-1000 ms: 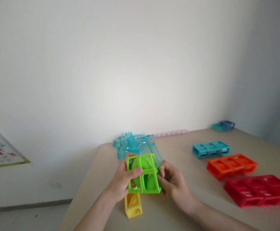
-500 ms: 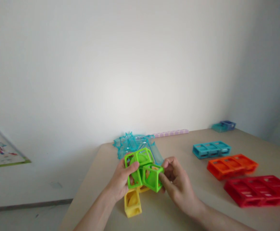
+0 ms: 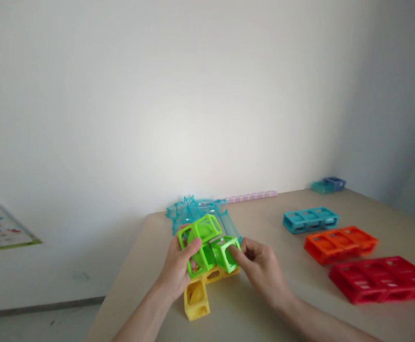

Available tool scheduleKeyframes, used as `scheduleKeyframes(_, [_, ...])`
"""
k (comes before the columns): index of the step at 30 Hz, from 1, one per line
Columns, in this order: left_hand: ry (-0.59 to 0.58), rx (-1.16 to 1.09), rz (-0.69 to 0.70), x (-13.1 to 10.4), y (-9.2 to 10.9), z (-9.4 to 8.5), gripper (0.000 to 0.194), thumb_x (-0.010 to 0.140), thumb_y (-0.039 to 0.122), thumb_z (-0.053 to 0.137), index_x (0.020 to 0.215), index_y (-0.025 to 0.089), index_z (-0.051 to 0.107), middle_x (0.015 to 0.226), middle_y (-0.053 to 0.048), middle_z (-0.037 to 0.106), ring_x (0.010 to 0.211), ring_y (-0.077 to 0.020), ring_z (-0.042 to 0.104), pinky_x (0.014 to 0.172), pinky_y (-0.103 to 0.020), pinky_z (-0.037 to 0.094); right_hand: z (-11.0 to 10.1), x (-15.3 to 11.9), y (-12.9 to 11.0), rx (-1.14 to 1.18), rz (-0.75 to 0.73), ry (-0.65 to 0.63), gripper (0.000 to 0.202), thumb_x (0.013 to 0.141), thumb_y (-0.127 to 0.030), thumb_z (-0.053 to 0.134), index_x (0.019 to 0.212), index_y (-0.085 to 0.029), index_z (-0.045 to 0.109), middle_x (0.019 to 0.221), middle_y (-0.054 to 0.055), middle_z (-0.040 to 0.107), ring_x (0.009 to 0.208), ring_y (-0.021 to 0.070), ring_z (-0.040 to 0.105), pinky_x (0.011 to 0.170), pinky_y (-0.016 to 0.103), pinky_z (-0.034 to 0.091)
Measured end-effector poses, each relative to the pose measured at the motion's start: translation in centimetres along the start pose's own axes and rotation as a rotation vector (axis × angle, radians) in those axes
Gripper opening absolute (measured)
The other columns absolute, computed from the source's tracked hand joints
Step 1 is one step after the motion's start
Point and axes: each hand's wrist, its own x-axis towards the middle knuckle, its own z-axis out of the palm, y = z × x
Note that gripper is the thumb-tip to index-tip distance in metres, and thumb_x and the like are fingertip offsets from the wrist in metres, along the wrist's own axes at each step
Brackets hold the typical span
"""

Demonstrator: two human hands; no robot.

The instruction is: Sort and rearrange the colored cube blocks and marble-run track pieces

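Observation:
Joined green open-frame blocks (image 3: 203, 229) are in my left hand (image 3: 176, 266), its thumb lying across their front. My right hand (image 3: 260, 267) pinches another green block (image 3: 225, 255) at its right side, thumb on the frame. That block sits tilted against the right of the joined ones; whether the two are fastened I cannot tell. Below and behind the green pieces, yellow blocks (image 3: 196, 299) of the same kind rest on the table, partly hidden by the green blocks and my left hand.
Clear blue plastic pieces (image 3: 189, 211) lie at the table's back edge beside a patterned lilac strip (image 3: 252, 196). To the right are rows of teal blocks (image 3: 310, 220), orange blocks (image 3: 341, 243) and red blocks (image 3: 381, 279). A dark blue piece (image 3: 334, 183) stands in the far corner.
The right-hand green block has turned and shifted slightly left and up. The joined green blocks have tilted, uncovering more of the yellow blocks. The view has shifted slightly.

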Motion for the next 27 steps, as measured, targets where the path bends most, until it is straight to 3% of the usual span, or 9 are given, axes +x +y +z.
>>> scheduleKeyframes(4, [-0.023,0.003,-0.005,-0.4,0.2,0.5,0.055,0.065,0.027,0.081,0.111,0.028,0.051,0.089,0.002,0.066,0.067,-0.0145,0.065,0.066,-0.034,0.056,-0.2,0.2,-0.6,0.022,-0.075,0.015,0.044,0.085,-0.045,0.057,0.054,-0.018,0.041,0.073,0.001,0.049,0.064,0.0120,0.050,0.052,0.020,0.040])
scheduleKeyframes(7, [0.010,0.013,-0.004,-0.3,0.1,0.5,0.049,0.067,0.024,0.080,0.107,0.026,0.051,0.086,0.002,0.066,0.065,-0.0129,0.064,0.063,-0.030,0.056,-0.3,0.1,-1.3,0.172,-0.031,-0.109,0.039,0.088,-0.047,0.052,0.063,-0.017,0.050,0.097,0.006,0.056,0.078,0.0154,0.057,0.054,0.021,0.046])
scheduleKeyframes(12, [0.052,0.007,-0.012,0.2,-0.2,0.2,0.038,0.071,0.027,0.076,0.102,0.021,0.054,0.087,0.000,0.067,0.065,-0.0132,0.065,0.062,-0.029,0.055,-0.7,-0.4,-2.3,0.210,-0.076,-0.298,0.023,0.086,-0.041,0.058,0.091,-0.019,0.058,0.100,0.006,0.057,0.084,0.0173,0.058,0.059,0.023,0.050])
scheduleKeyframes(18, [0.074,0.009,0.021,0.5,-0.5,-0.3,0.038,0.070,0.029,0.077,0.101,0.021,0.056,0.079,0.002,0.065,0.058,-0.0110,0.062,0.056,-0.024,0.052,-0.8,-0.3,-1.9,0.040,-0.168,-0.163,0.022,0.089,-0.035,0.054,0.075,-0.018,0.057,0.117,0.010,0.050,0.082,0.0162,0.059,0.058,0.024,0.050])
scheduleKeyframes(20, [0.070,0.001,0.029,0.5,-0.5,-0.2,0.036,0.071,0.029,0.076,0.100,0.021,0.057,0.077,0.003,0.065,0.057,-0.0107,0.061,0.055,-0.023,0.051,-0.7,-0.2,-1.8,0.034,-0.204,-0.149,0.026,0.088,-0.035,0.055,0.069,-0.018,0.054,0.113,0.009,0.053,0.085,0.0175,0.058,0.059,0.024,0.048])
scheduleKeyframes(23, [0.039,-0.012,0.010,0.4,-0.2,0.0,0.036,0.071,0.026,0.076,0.099,0.022,0.054,0.080,0.002,0.065,0.062,-0.0118,0.064,0.060,-0.025,0.053,-0.5,-0.2,-1.6,0.017,-0.210,-0.181,0.032,0.089,-0.037,0.054,0.064,-0.018,0.051,0.088,0.005,0.060,0.075,0.0151,0.057,0.056,0.022,0.044])
scheduleKeyframes(27, [-0.030,0.001,-0.022,-0.1,0.0,0.5,0.044,0.069,0.023,0.078,0.101,0.025,0.048,0.089,0.001,0.066,0.072,-0.0160,0.067,0.068,-0.034,0.056,0.0,-0.2,-0.9,-0.019,-0.111,-0.123,0.037,0.086,-0.044,0.057,0.061,-0.018,0.050,0.059,-0.001,0.051,0.056,0.0112,0.048,0.049,0.020,0.038])
